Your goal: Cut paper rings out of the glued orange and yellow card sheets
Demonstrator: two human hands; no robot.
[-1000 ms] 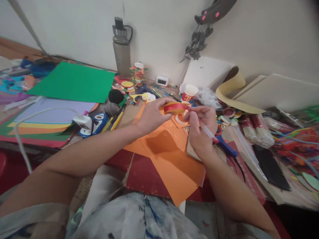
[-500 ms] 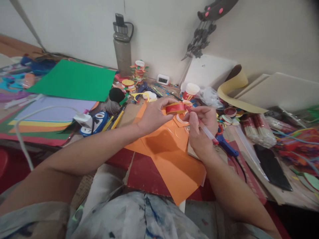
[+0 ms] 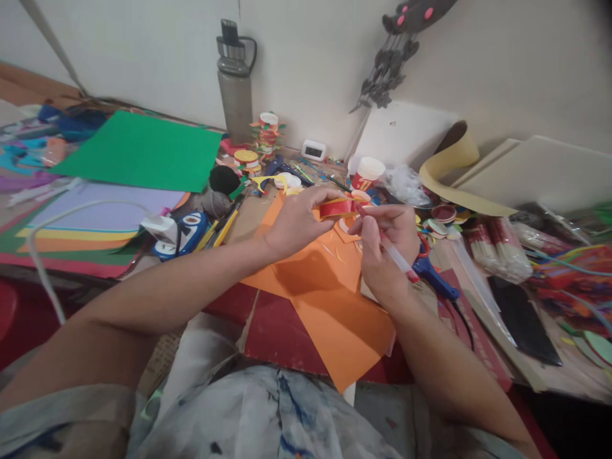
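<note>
Pinching a short, rounded red piece (image 3: 335, 208) with yellow rims, the left hand (image 3: 297, 222) holds it between its fingers above matte orange paper (image 3: 344, 338) strewn with thin, curled clippings (image 3: 340, 256). The right hand (image 3: 388, 252) has its fingers closed around a slim translucent pen (image 3: 398, 258), pointed at the red piece's right end. Less lower yellow rim shows than a second ago.

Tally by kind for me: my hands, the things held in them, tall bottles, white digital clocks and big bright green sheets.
Hands: 2 (left hand, right hand)
Held things: 2 (red-and-yellow piece, pen)
Tall bottle: 1
White digital clock: 1
Big bright green sheet: 1
Total: 7
</note>
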